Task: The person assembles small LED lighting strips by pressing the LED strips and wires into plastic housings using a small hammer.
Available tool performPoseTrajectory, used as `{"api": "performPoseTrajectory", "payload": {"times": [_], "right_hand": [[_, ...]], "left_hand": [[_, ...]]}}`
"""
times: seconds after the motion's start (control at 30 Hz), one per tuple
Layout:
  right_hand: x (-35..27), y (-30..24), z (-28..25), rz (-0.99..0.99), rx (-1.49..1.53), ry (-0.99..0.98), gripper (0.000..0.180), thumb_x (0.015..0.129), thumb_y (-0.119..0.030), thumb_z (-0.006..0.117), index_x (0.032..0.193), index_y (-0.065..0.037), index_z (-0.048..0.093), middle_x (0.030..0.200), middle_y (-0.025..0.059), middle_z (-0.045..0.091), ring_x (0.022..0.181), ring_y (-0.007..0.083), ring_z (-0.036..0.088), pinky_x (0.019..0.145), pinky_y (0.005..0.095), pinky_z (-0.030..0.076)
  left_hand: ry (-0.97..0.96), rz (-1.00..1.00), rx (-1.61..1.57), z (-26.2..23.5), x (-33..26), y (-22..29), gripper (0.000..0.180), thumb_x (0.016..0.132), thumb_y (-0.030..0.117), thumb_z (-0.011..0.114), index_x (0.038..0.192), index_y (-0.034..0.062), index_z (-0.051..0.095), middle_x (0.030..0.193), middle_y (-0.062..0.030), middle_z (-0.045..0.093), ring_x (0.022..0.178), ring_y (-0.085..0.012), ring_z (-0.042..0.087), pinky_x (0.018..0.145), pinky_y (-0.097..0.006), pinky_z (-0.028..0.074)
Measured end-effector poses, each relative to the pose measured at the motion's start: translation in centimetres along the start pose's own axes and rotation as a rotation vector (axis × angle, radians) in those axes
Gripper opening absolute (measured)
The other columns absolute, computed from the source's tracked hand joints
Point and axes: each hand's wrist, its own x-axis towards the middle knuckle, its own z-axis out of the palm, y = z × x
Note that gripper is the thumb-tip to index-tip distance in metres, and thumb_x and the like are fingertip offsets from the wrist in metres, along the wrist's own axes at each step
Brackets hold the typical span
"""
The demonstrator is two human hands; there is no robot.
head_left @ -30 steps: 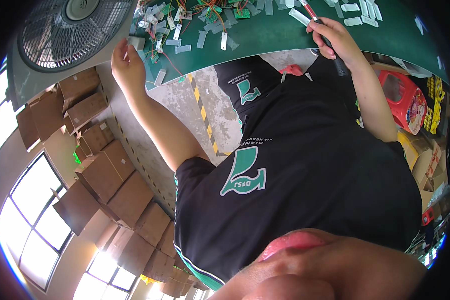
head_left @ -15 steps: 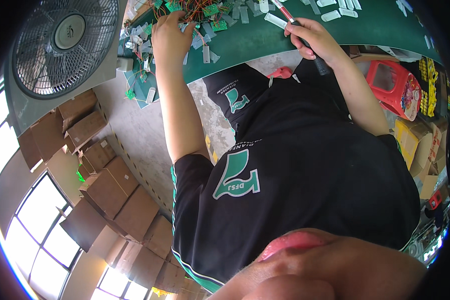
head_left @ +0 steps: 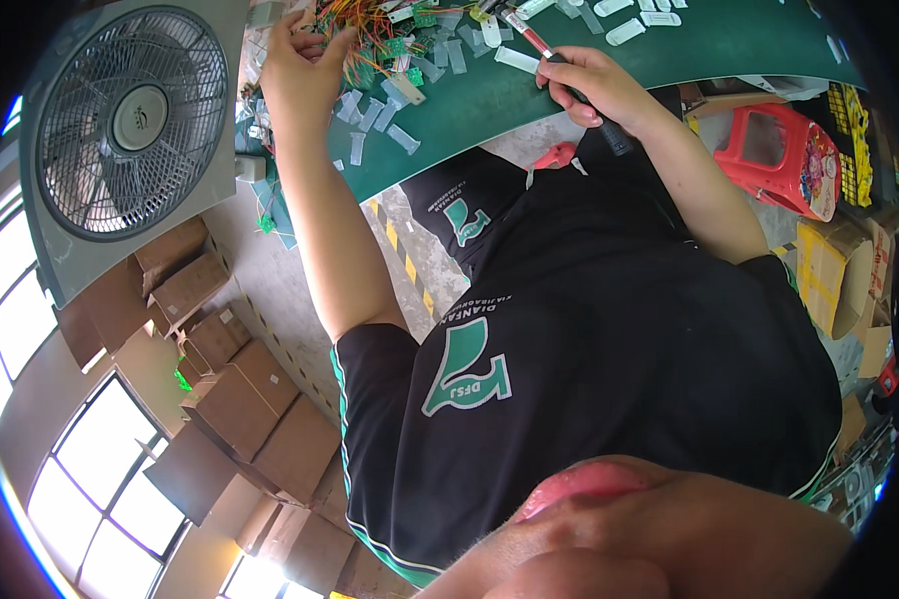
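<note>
My right hand (head_left: 594,85) is wrapped round the black grip of a hammer (head_left: 532,38) with a red shaft; its metal head lies near the top edge of the view. At the table's left end my left hand (head_left: 305,65) hovers among small parts, thumb apart from its bent fingers, and nothing shows between them. Beside it is a heap of orange and red wires (head_left: 365,25) with green circuit boards (head_left: 398,47). Clear plastic pieces (head_left: 370,113) lie scattered near that hand. A white casing (head_left: 516,60) rests just left of my right hand.
The green table (head_left: 489,100) runs across the top, with more white casings (head_left: 626,32) at the right. A grey box fan (head_left: 138,120) stands at the left. Cardboard boxes (head_left: 240,399) are stacked behind it. A red plastic stool (head_left: 774,155) stands at the right.
My left hand has moved left, off the wire heap, its thumb now clear of the wires. My right hand has shifted slightly left and up with the hammer. The view has turned a little.
</note>
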Motion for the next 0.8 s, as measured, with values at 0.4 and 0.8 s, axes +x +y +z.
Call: {"api": "performPoseTrajectory", "payload": {"times": [0.4,0.8], "right_hand": [[-0.7,0.6,-0.2,-0.038,-0.075,-0.035,0.028,0.1,-0.027,0.063,0.097,0.001,0.063,0.068,0.0012,0.056,0.045,0.0038,0.044,0.041,0.0225,0.034],[-0.4,0.9,0.0,-0.022,-0.089,0.016,0.028,0.104,-0.028,0.059,0.103,0.0,0.059,0.067,-0.0012,0.052,0.043,0.0032,0.041,0.039,0.0221,0.03]], "left_hand": [[-0.236,0.366,0.412,1.9,-4.6,-2.4,0.019,0.079,0.015,0.081,0.098,0.0185,0.079,0.107,-0.0029,0.066,0.105,-0.0302,0.061,0.094,-0.044,0.05],[0.074,0.204,0.019,2.8,0.4,1.9,0.02,0.09,0.016,0.075,0.105,0.0027,0.074,0.107,-0.0157,0.073,0.097,-0.0303,0.07,0.082,-0.041,0.056]]}}
